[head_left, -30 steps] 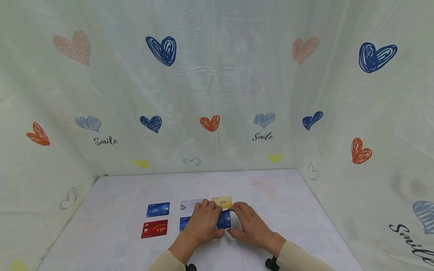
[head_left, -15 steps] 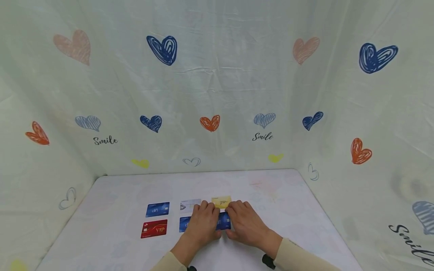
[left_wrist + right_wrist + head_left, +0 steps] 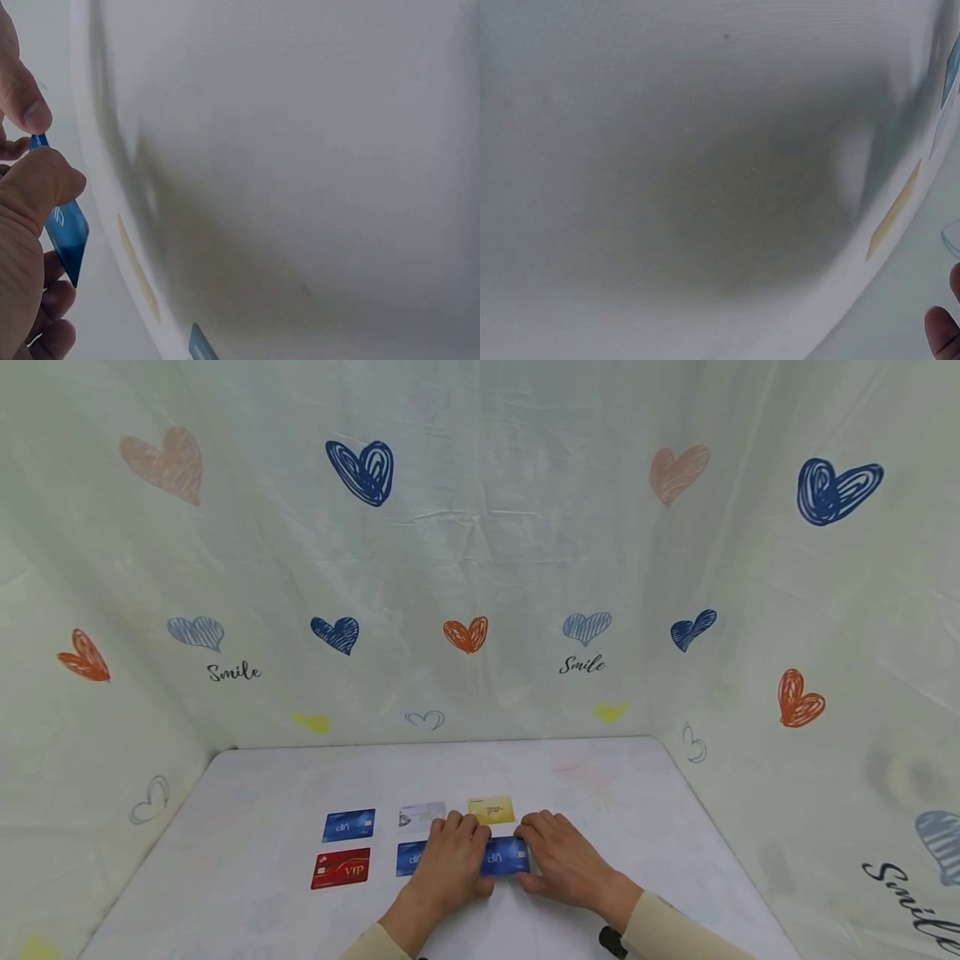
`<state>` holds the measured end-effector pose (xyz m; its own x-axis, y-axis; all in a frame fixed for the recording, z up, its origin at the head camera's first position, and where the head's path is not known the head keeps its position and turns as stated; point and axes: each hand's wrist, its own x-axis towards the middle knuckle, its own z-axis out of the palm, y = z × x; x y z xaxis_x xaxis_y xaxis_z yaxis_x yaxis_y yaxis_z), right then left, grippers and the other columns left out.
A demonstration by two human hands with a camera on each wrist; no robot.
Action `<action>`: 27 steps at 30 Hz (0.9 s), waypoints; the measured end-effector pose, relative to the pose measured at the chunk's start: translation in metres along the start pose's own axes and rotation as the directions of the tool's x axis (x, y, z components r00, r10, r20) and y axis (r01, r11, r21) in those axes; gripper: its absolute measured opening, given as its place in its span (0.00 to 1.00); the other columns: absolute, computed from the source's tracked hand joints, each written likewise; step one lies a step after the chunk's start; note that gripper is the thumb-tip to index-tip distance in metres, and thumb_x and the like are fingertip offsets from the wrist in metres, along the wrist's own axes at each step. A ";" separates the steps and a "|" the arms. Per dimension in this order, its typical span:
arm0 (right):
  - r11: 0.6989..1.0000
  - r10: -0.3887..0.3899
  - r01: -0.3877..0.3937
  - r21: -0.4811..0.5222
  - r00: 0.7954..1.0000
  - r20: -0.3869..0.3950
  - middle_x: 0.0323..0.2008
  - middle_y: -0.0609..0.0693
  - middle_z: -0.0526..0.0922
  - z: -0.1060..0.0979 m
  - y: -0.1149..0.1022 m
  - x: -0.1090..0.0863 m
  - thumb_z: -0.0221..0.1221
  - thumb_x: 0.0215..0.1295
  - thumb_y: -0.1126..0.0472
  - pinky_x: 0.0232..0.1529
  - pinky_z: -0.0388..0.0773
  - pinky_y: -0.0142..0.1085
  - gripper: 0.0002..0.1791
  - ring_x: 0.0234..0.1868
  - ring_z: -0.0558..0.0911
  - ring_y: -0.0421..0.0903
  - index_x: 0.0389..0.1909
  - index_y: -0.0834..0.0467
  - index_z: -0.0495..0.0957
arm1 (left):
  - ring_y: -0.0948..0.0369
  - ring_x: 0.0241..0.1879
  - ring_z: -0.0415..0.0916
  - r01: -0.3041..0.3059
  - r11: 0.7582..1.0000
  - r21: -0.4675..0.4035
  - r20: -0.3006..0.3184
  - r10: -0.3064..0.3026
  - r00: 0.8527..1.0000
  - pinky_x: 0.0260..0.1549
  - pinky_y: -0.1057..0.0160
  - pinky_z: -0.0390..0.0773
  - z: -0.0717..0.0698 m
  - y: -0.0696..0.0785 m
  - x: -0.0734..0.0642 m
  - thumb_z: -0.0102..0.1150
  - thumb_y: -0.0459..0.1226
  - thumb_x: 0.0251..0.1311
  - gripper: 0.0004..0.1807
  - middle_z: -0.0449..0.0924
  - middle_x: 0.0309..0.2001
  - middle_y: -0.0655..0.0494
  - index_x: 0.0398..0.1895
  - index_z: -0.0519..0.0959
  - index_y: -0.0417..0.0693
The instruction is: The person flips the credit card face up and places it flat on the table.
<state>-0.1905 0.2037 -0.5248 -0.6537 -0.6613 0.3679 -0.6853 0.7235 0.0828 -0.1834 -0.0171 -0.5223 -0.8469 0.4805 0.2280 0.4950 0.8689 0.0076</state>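
Note:
A blue VIP card (image 3: 504, 857) with upside-down lettering is between my hands, near the middle of the table. My left hand (image 3: 447, 864) grips its left end, the thumb lying over the card (image 3: 67, 232) in the left wrist view. At the card's right end, my right hand (image 3: 572, 867) pinches the edge between thumb and fingers. Only fingertips of that hand (image 3: 943, 330) show in the right wrist view. Partly hidden behind my left hand lies another blue card (image 3: 408, 858). A yellow card (image 3: 491, 810) lies just beyond the held one.
Farther left on the white table (image 3: 247, 860) lie a blue card (image 3: 348, 825) and, nearer, a red VIP card (image 3: 341, 868). A pale card (image 3: 420, 816) lies between the blue and yellow ones. A curtain (image 3: 510, 552) printed with hearts hangs behind and at both sides.
The blue card between my hands has shifted to the right and slightly toward me, showing more of its face. My right hand closed in on it, then moved right with it.

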 end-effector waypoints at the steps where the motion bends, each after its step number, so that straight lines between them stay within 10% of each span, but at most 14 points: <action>1: 1.000 0.001 -0.001 0.002 1.000 0.009 0.48 0.46 0.75 0.002 0.001 -0.001 0.67 0.51 0.38 0.46 0.73 0.38 0.32 0.46 0.73 0.42 0.50 0.54 0.75 | 0.56 0.46 0.65 -0.002 1.000 0.000 0.004 0.002 1.000 0.48 0.50 0.69 0.001 0.000 0.000 0.71 0.63 0.39 0.40 0.74 0.45 0.56 0.53 0.76 0.51; 27: 0.997 0.075 -0.074 -0.009 0.984 0.164 0.49 0.45 0.75 0.025 0.008 -0.008 0.63 0.56 0.37 0.48 0.72 0.38 0.30 0.47 0.72 0.41 0.52 0.53 0.76 | 0.56 0.46 0.65 0.015 0.998 0.058 0.105 -0.021 0.994 0.47 0.50 0.70 0.015 -0.001 -0.003 0.69 0.63 0.46 0.37 0.74 0.45 0.56 0.54 0.77 0.51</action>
<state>-0.1981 0.2099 -0.5500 -0.7471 -0.6288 0.2157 -0.6317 0.7725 0.0639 -0.1848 -0.0176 -0.5379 -0.8728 0.4721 0.1238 0.4703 0.8813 -0.0459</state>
